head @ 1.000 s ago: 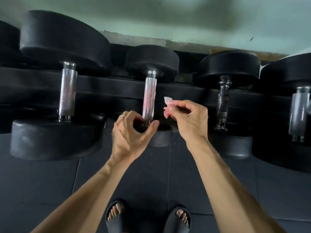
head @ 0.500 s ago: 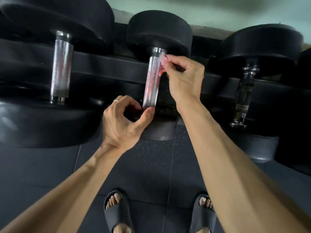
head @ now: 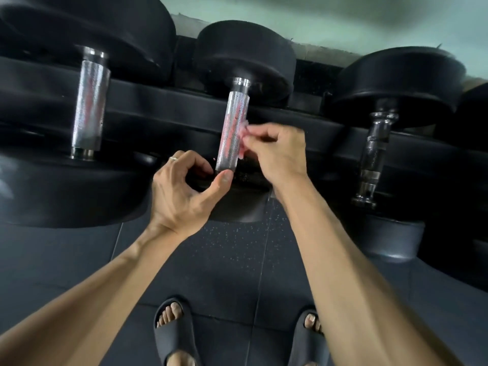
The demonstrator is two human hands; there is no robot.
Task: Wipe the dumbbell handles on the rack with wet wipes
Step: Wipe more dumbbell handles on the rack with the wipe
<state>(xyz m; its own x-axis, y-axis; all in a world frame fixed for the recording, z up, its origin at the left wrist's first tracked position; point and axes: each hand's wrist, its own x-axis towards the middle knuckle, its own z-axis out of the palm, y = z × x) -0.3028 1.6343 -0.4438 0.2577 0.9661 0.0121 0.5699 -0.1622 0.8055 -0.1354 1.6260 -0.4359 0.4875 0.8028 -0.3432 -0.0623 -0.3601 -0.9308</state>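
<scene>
A black dumbbell rests on the rack (head: 163, 101) in the middle, its knurled chrome handle (head: 233, 122) streaked pink. My right hand (head: 277, 151) pinches a small crumpled wet wipe (head: 244, 136) and holds it against the handle's right side, about halfway down. My left hand (head: 182, 191) is curled round the near end of the dumbbell just below the handle, thumb tip at the handle's base; a ring shows on one finger.
A bigger dumbbell with a knurled handle (head: 91, 107) lies on the left. A dumbbell with a dark contoured handle (head: 375, 151) lies on the right. Dark rubber floor tiles (head: 237, 260) are below, with my two feet in black slides (head: 174, 331).
My right hand has slid the wipe from the top of the middle handle down to its middle. My left hand has stayed at the handle's near end.
</scene>
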